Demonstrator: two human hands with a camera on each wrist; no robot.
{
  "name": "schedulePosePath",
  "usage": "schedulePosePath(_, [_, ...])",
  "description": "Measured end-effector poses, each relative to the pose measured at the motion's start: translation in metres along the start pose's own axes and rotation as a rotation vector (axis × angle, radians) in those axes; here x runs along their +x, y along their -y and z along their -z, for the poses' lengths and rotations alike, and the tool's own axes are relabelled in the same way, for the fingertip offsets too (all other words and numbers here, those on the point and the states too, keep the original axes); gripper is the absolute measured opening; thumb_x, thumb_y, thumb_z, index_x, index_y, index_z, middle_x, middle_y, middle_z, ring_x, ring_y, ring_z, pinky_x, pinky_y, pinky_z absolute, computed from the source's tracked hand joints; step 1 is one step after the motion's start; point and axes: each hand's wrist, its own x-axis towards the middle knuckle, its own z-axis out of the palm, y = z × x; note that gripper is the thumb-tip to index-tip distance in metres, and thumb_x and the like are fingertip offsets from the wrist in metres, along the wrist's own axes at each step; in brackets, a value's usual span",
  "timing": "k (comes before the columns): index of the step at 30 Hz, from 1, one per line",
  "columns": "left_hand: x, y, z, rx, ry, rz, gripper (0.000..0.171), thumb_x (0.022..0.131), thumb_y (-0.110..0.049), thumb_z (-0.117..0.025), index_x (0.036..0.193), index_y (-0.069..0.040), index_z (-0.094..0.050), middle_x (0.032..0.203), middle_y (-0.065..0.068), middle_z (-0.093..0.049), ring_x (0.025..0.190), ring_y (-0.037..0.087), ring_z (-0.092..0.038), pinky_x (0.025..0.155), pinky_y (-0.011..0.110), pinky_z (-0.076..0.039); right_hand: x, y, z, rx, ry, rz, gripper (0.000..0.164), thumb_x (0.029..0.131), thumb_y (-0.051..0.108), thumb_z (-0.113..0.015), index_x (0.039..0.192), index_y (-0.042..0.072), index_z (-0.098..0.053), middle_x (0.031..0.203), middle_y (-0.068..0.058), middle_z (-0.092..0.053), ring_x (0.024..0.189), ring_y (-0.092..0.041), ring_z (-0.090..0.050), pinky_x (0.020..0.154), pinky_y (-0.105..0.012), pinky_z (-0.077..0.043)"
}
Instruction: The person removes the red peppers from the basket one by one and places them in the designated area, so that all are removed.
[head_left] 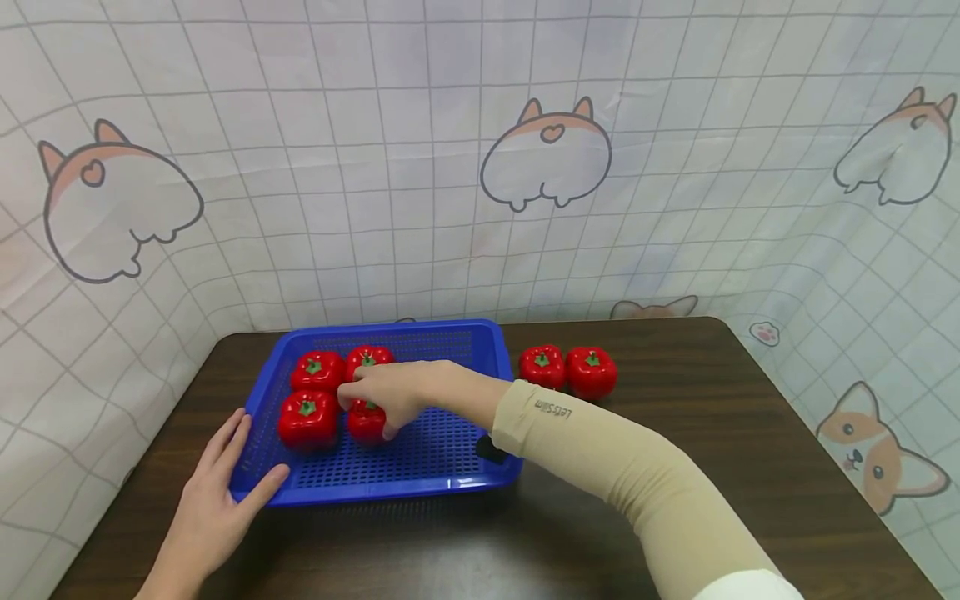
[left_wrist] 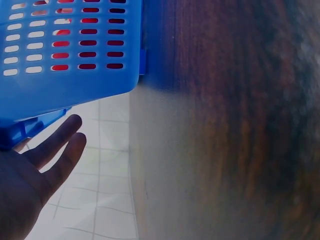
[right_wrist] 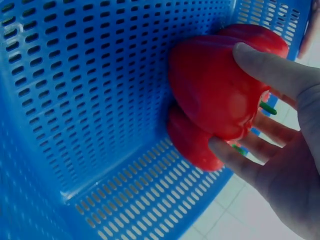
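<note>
My right hand [head_left: 397, 390] reaches into a blue plastic basket [head_left: 375, 490] and grips a glossy red bell pepper [head_left: 365, 427] from above. In the right wrist view, thumb and fingers spread around this pepper [right_wrist: 210, 85], whose green stem points toward the palm. Three other red peppers sit in the basket: one front left [head_left: 308, 420], one back left [head_left: 318, 371] and one behind the held pepper [head_left: 370, 357]. At the basket's front left corner, my left hand [head_left: 213, 492] rests with fingers extended along the side and thumb over the rim.
Two more red peppers, one left [head_left: 542, 367] and one right [head_left: 592, 372], stand side by side on the dark wooden table [head_left: 675, 400], right of the basket. A white gridded cloth [head_left: 375, 208] with cartoon dogs hangs around the table's back and sides.
</note>
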Motion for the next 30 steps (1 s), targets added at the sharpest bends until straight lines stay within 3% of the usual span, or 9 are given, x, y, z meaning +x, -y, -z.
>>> schedulePosePath(14, [0.000, 0.000, 0.001, -0.003, -0.012, -0.012, 0.085, 0.095, -0.031, -0.075, 0.161, -0.004, -0.029, 0.167, 0.016, -0.023, 0.144, 0.055, -0.029, 0.107, 0.076, -0.027, -0.026, -0.010, 0.017, -0.007, -0.044, 0.001, 0.065, 0.088, 0.014, -0.081, 0.145, 0.021, -0.050, 0.145, -0.004, -0.047, 0.127, -0.016, -0.047, 0.093, -0.028, -0.053])
schedulePosePath(21, [0.000, 0.000, 0.001, -0.013, -0.021, -0.030, 0.084, 0.094, -0.028, -0.076, 0.161, -0.003, -0.030, 0.167, 0.016, -0.024, 0.143, 0.055, -0.030, 0.107, 0.076, -0.028, -0.044, -0.019, 0.022, -0.028, -0.068, -0.020, 0.063, 0.088, 0.015, -0.080, 0.145, 0.020, -0.053, 0.141, -0.006, -0.049, 0.122, -0.017, -0.050, 0.089, -0.026, -0.053])
schedulePosePath(30, [0.000, -0.002, 0.000, -0.011, -0.014, -0.022, 0.085, 0.095, -0.030, -0.075, 0.161, -0.002, -0.030, 0.167, 0.016, -0.024, 0.143, 0.055, -0.029, 0.106, 0.076, -0.028, -0.071, -0.035, 0.029, 0.040, -0.122, -0.013, 0.061, 0.088, 0.013, -0.078, 0.144, 0.016, -0.053, 0.139, -0.006, -0.050, 0.117, -0.015, -0.052, 0.085, -0.024, -0.052])
